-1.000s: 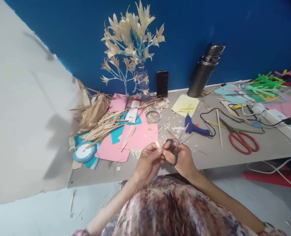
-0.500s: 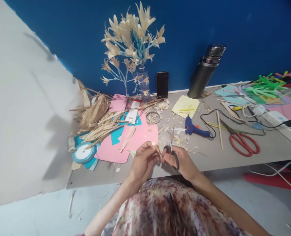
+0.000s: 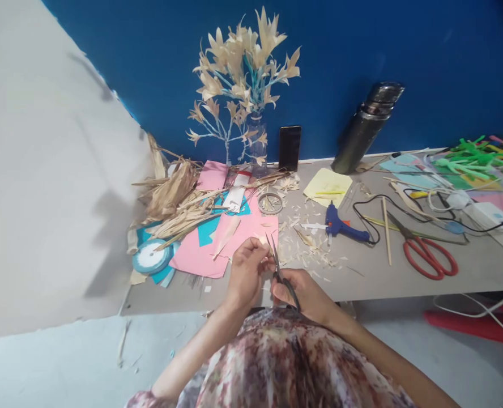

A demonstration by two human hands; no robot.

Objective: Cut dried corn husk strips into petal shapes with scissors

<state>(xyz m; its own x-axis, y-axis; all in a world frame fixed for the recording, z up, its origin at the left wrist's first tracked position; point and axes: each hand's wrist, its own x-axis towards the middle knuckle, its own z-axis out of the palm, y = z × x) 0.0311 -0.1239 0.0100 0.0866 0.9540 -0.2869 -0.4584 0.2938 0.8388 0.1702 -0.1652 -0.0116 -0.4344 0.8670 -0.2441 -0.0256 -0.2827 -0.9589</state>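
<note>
My right hand [image 3: 303,293] is closed round the dark handles of small scissors [image 3: 276,258]. Their slim blades point up and away from me, slightly parted. Beside them, my left hand [image 3: 247,270] pinches a small piece of dried husk, mostly hidden by the fingers. The blades cross close to the left fingertips; whether they touch the husk I cannot tell. Beyond both hands lie pink sheets [image 3: 258,228] and many pale husk clippings [image 3: 315,247]. A roll of tape [image 3: 271,203] rests past the sheets.
Dried husks [image 3: 173,192] and a blue ribbon spool [image 3: 152,256] lie left. At the back stand husk flowers [image 3: 245,62], a phone [image 3: 289,148] and a flask [image 3: 367,129]. To the right are a glue gun [image 3: 345,226], red-handled scissors [image 3: 430,258] and a power strip [image 3: 495,226].
The small scissors have swung leftward, their blades now across the left fingertips. The right hand has moved slightly left and lower. The whole view has shifted a little.
</note>
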